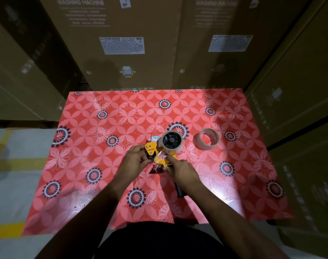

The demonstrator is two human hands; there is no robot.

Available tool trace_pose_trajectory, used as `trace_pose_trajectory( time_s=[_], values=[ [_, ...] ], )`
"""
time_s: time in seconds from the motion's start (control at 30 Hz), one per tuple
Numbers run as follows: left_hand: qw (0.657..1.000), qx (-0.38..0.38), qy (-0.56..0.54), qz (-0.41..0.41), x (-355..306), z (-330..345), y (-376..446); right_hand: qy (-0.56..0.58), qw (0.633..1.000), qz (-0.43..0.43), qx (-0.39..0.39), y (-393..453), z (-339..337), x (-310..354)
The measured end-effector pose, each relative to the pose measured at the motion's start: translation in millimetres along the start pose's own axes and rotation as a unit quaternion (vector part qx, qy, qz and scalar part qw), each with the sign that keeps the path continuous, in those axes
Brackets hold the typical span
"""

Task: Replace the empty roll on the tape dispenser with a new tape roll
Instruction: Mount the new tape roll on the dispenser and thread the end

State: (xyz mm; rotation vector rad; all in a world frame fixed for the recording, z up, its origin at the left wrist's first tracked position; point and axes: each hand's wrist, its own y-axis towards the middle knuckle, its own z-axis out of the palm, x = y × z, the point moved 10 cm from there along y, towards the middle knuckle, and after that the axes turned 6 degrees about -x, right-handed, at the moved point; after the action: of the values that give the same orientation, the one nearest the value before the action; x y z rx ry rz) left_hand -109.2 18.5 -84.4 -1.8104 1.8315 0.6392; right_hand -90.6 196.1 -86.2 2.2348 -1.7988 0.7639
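Both hands are on the yellow tape dispenser (160, 155), which sits toward the middle of the red flower-patterned surface (103, 165). The left hand (134, 159) has its grip closed around the dispenser's left end, fingers curled over the yellow plate with the black roller part. The right hand (182, 170) pinches the near edge of the yellow frame, thumb and forefinger nearly together on it. A tape roll (171, 141) is seated on the black hub at the far end of the dispenser. To its right, apart from it, an empty brown core (206, 139) lies flat on the surface. The dispenser's dark handle (180, 191) is mostly hidden under the right wrist. What the right fingertips press I cannot make out. Cardboard boxes (122, 43) stand behind.
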Motion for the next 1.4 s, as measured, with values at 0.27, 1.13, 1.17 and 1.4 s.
trace_pose_trajectory(
  time_s=[0.27,1.13,1.17,1.4],
  values=[
    [0.994,0.110,-0.013,0.018,-8,-6,2,-0.013,1.000,-0.013,0.019,7,-3,-13],
    [0.982,0.128,0.088,0.110,-12,-1,-8,-0.159,0.972,-0.159,-0.067,13,-24,38],
    [0.982,0.128,0.085,0.106,-11,-1,-9,-0.139,0.978,-0.145,-0.050,16,-23,32],
    [0.985,0.120,0.081,0.096,-6,1,-10,-0.084,0.971,-0.208,0.079,0,-13,22]
  ],
)
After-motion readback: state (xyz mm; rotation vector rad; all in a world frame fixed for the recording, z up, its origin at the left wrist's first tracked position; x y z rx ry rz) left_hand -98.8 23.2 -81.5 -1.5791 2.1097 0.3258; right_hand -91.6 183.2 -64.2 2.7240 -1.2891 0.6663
